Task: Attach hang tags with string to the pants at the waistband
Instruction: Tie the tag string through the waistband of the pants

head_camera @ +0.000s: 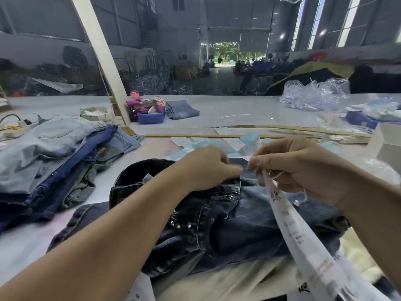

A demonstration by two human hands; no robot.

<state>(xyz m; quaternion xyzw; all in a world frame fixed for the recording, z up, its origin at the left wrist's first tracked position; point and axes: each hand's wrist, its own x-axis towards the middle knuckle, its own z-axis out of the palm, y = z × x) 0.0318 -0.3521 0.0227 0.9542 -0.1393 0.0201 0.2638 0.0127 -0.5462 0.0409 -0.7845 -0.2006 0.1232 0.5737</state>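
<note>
While the dark pants (227, 216) lie bunched on the counter (238, 114) right in front of the person, their waistband (230, 185) is turned up toward the far side, which puts the spot for the tag within easy reach of both hands. The left hand (208, 168) has its fingers curled down onto the waistband, gripping the denim, seemingly to keep it taut and steady. Just beside it, the right hand (303, 168) pinches a thin white string (280, 175) between thumb and forefinger, close to the left thumb tip. A long white hang tag (297, 231) trails from that hand down toward the near edge, blurred, so its print cannot be read. I judge the string is being threaded or tied at the waistband; whether it has passed through the cloth is hidden by the fingers.

Beyond the hands, loose paper tags (236, 142) are scattered on the counter, likely the supply kept handy. To the left sits a pile of jeans (56, 153) in lighter blues, whether finished or waiting I cannot tell. Farther back are a blue bin (152, 118), one folded pair of jeans (182, 109), and on the right a heap of clear plastic bags (314, 94).
</note>
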